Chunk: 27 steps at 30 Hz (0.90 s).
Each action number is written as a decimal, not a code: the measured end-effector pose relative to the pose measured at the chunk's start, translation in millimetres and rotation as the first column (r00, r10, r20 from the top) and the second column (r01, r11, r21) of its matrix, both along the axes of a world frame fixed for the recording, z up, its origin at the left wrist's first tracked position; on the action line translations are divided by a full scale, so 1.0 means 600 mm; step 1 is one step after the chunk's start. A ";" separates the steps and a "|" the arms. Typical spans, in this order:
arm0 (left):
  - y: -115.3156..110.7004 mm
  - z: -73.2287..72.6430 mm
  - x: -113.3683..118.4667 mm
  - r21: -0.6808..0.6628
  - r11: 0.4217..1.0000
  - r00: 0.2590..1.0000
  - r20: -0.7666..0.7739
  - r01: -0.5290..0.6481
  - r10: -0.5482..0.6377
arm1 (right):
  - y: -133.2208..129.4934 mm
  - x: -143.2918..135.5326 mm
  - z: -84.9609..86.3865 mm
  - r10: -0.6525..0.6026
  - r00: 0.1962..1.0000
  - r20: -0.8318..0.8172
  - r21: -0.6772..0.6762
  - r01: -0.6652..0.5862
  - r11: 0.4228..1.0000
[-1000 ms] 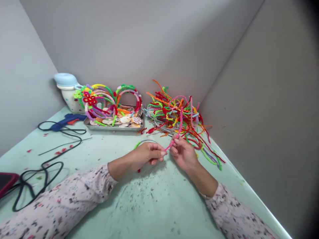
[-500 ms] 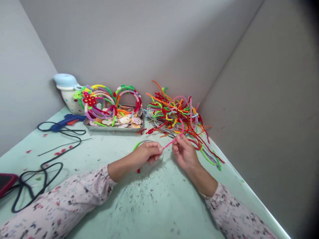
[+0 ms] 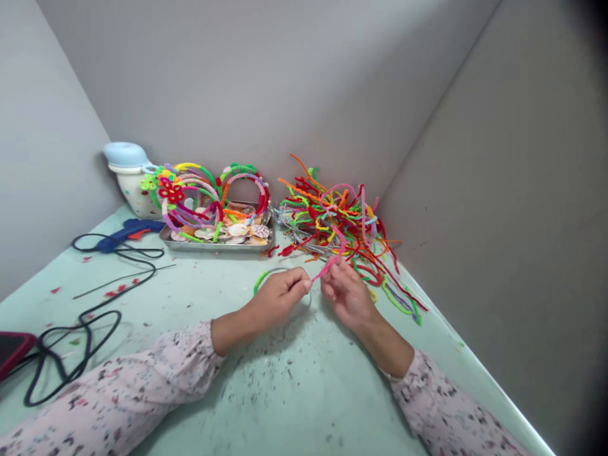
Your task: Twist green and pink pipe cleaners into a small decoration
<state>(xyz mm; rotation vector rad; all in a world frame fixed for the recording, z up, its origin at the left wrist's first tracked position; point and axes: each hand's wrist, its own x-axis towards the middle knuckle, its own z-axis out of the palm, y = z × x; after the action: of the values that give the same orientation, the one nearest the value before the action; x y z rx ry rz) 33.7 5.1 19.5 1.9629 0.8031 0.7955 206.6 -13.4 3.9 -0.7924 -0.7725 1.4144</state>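
A pink pipe cleaner runs between my two hands, its free end curving up in front of the colourful pile. My left hand is closed, pinching one end of it between thumb and finger. Just to the right, my right hand grips the same strand with its fingertips, the other fingers curled. A thin wire ring, partly wrapped in green, shows behind and around my left hand, which hides much of it.
A metal tray of shells holds colourful fuzzy hoops. Right of it lies a tangled pile of pipe cleaners. At left are a cup, a blue glue gun, a looped black cord and a red-edged device.
My right hand has moved slightly left, nearer my left hand. My left hand has turned a little, and the pink strand's free end has shifted left and up.
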 end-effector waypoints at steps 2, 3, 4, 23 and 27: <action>0.001 -0.001 0.002 -0.045 0.998 0.999 0.032 0.031 -0.030 | -0.005 0.000 -0.005 0.097 0.993 0.071 -0.006 -0.097 0.995; 0.000 -0.001 0.003 -0.055 0.998 0.999 0.037 0.041 -0.039 | -0.007 0.000 -0.007 0.119 0.987 0.105 -0.005 -0.119 0.993; -0.001 -0.001 0.004 -0.058 0.998 0.999 0.038 0.038 -0.035 | -0.008 -0.001 -0.011 0.119 0.984 0.133 0.003 -0.121 0.993; 0.104 -0.014 -0.076 0.165 0.925 0.747 -0.548 -0.343 0.375 | 0.015 0.009 -0.039 -0.347 0.914 0.210 0.123 0.328 0.937; 0.092 -0.014 -0.059 0.139 0.945 0.811 -0.486 -0.296 0.325 | 0.012 0.008 -0.034 -0.404 0.877 0.258 0.197 0.362 0.911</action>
<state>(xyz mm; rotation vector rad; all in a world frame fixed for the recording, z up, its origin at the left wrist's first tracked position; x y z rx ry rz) -1.7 60.6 10.9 2.1521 1.4593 0.4820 211.2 -6.3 -16.7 -0.9958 -0.8761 0.8831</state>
